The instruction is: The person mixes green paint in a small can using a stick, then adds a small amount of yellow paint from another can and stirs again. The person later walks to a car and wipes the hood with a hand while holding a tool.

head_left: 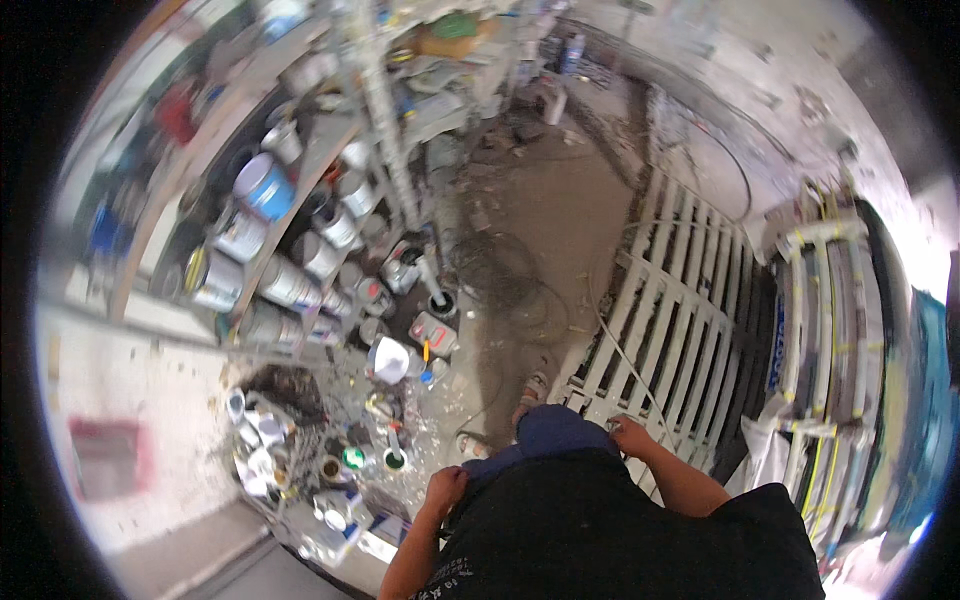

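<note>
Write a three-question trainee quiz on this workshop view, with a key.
1. True or false: the right hand rests on the white slatted frame.
2. Which side of the person holds the shelves of paint cans? A) left B) right C) behind
3. Fill in: the left hand is closed against the person's dark ____.

Key
1. True: it touches the frame's near edge.
2. A: the shelves run along the left, with more cans on the floor below.
3. Clothing; whether that hand holds anything cannot be told.
</note>
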{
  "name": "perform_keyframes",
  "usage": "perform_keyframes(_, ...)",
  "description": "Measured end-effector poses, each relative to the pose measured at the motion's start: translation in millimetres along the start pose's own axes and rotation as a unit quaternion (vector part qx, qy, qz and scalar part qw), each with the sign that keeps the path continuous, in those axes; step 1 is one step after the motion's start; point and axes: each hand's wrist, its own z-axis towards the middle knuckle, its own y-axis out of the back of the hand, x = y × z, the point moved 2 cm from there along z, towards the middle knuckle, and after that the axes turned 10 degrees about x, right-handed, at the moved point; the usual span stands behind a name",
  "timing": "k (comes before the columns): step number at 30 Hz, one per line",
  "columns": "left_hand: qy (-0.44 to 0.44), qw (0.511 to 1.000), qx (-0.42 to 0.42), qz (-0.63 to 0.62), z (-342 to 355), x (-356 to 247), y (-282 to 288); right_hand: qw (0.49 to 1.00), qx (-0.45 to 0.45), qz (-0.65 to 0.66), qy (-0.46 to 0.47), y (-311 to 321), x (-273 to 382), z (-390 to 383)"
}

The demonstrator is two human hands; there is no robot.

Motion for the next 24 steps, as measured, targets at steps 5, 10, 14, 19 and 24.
perform_keyframes(5,-0.019,0.991,0.076,0.105,61,-48,44,0.985,0.008,0.151,-0.078,-26,-84,-6)
perform_keyframes(10,-0.006,0.992,0.068,0.107,125,-132,72,0.952,0.025,0.271,-0.14,-44,-150,1)
perform_keyframes(14,-0.085,0.984,0.049,0.149,176,-208,81,0.953,-0.038,0.267,-0.138,-32,-164,9)
perform_keyframes(19,-0.19,0.952,0.073,0.228,242,-279,104,0.932,-0.055,0.338,-0.119,9,-148,18)
perform_keyframes(24,-0.203,0.937,0.12,0.258,337,-327,132,0.949,-0.094,0.269,-0.135,53,-121,47)
